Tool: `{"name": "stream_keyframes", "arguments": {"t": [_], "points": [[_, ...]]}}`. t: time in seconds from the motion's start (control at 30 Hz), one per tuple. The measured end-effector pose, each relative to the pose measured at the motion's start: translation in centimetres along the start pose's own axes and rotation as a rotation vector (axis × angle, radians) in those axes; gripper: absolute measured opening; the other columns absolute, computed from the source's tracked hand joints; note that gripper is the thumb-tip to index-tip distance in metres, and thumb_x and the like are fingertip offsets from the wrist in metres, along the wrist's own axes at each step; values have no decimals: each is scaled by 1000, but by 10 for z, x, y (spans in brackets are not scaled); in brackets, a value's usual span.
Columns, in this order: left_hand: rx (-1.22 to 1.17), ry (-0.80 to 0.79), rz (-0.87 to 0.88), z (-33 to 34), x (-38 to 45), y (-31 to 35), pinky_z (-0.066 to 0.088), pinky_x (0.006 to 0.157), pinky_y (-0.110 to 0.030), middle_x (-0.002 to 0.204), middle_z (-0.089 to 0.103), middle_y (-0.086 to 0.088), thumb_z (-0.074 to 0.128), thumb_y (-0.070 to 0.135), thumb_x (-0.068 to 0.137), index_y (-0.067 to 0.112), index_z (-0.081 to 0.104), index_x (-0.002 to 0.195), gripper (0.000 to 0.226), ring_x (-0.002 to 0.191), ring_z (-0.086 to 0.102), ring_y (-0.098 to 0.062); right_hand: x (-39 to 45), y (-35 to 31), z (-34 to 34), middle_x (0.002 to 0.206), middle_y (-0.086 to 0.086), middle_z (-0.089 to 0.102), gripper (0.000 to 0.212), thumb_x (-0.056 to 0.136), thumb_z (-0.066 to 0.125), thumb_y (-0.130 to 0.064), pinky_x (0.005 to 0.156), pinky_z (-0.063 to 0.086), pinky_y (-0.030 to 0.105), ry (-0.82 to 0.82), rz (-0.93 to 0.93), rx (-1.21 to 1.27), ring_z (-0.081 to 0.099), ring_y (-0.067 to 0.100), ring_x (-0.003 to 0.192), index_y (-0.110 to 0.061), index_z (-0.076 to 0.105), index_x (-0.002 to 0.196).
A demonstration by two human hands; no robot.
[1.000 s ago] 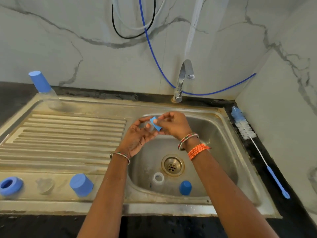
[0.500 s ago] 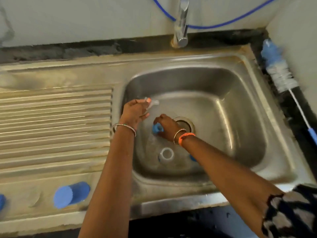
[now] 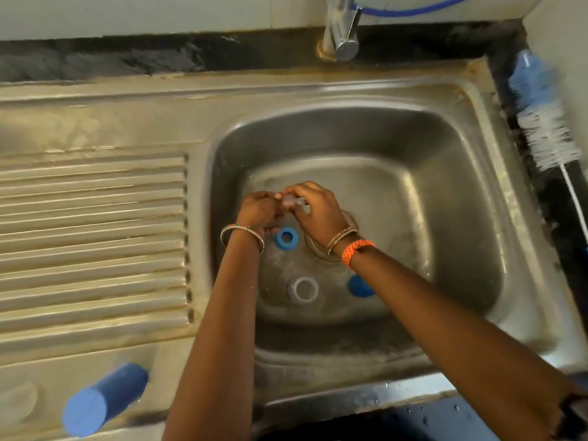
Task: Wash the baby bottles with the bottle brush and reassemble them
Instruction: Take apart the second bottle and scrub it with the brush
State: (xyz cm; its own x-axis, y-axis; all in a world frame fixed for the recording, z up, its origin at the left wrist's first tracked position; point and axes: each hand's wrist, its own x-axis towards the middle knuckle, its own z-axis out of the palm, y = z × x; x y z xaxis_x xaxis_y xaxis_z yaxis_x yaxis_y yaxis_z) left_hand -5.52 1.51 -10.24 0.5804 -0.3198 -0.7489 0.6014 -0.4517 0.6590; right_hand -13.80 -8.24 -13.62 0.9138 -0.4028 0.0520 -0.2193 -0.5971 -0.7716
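Observation:
Over the sink basin (image 3: 461, 192), my left hand (image 3: 259, 210) and my right hand (image 3: 318, 208) together pinch a small clear teat (image 3: 291, 200) between their fingertips. Just below them, a blue screw ring (image 3: 285, 238) lies on the basin floor. A clear bottle (image 3: 303, 289) stands open-mouthed near the front of the basin, and a blue cap (image 3: 359, 286) sits beside it, partly hidden by my right forearm. The bottle brush (image 3: 544, 128), with white bristles and a blue tip, lies on the counter to the right of the sink.
The tap (image 3: 342, 30) rises behind the basin. A ribbed draining board (image 3: 92, 237) spreads to the left. Another blue cap (image 3: 105, 399) lies on its side at the front left edge. The drain (image 3: 321, 249) is partly covered by my right wrist.
My right hand let go of the blue ring on the basin floor and rose to join my left hand on the clear teat. The view tilted down and closer to the sink.

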Motion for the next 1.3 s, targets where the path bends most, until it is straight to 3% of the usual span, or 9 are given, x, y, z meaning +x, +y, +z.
{"name": "stream_keyframes", "arguments": {"t": [0.1, 0.27, 0.4, 0.6, 0.83, 0.97, 1.07, 1.2, 1.3], "points": [[9, 172, 86, -5, 9, 7, 35, 41, -13, 70, 50, -1, 49, 2, 93, 15, 53, 97, 15, 57, 44, -11, 23, 15, 8, 86, 18, 64, 21, 86, 49, -9, 73, 49, 39, -18, 96, -164, 61, 36, 80, -1, 68, 85], [-57, 15, 82, -16, 0, 14, 38, 57, -25, 85, 55, -7, 45, -3, 92, 18, 54, 82, 26, 66, 48, -13, 45, 30, 19, 100, 19, 62, 22, 87, 48, 2, 77, 48, 37, -145, 215, -376, 59, 38, 91, 0, 68, 94], [-117, 26, 63, -22, 0, 6, 36, 46, -18, 88, 54, -9, 36, -7, 94, 10, 53, 91, 25, 60, 45, -13, 36, 32, 20, 102, 16, 61, 21, 90, 47, -3, 72, 46, 35, -99, 225, -391, 58, 35, 93, -3, 67, 97], [-70, 4, 49, -6, -6, 9, 41, 61, -23, 85, 62, -3, 39, -1, 95, 16, 55, 88, 24, 71, 54, -14, 23, 28, -3, 103, 13, 64, 26, 86, 46, -5, 81, 49, 36, 69, 276, -214, 60, 30, 95, -7, 66, 103], [-85, -33, 92, 9, -27, 5, 45, 59, -23, 80, 64, 0, 38, 1, 94, 18, 56, 85, 26, 66, 56, -11, -50, 3, -44, 107, 9, 66, 36, 76, 59, -5, 90, 49, 37, -375, 168, -190, 60, 24, 100, -13, 67, 110], [-36, -60, 109, 9, -41, -5, 47, 59, -22, 79, 66, 0, 41, 2, 94, 17, 58, 85, 24, 67, 58, -12, -81, -25, -56, 125, 5, 56, 62, 77, 73, -39, 95, 44, 35, -647, 102, -287, 53, 20, 112, -19, 51, 132], [-116, -105, 89, 4, -56, -7, 49, 64, -24, 82, 66, 0, 43, 10, 97, 18, 58, 86, 20, 72, 61, -13, -96, -36, -48, 131, 7, 52, 77, 73, 76, -44, 97, 41, 33, -720, 3, -404, 50, 23, 117, -20, 43, 138], [-259, -66, 113, -2, -78, -4, 47, 65, -24, 60, 67, 8, 43, 16, 98, 19, 56, 86, 18, 69, 60, -11, -100, -39, -33, 127, 9, 54, 54, 81, 71, -30, 97, 39, 34, -706, -64, -490, 50, 26, 117, -17, 52, 130], [-248, -71, 143, -6, -94, -3, 47, 66, -24, 70, 67, 4, 43, 17, 98, 19, 55, 83, 19, 71, 59, -12, -101, -46, -37, 116, 11, 63, 47, 81, 72, -26, 89, 41, 31, -550, -24, -406, 58, 26, 105, -13, 59, 124]]}}
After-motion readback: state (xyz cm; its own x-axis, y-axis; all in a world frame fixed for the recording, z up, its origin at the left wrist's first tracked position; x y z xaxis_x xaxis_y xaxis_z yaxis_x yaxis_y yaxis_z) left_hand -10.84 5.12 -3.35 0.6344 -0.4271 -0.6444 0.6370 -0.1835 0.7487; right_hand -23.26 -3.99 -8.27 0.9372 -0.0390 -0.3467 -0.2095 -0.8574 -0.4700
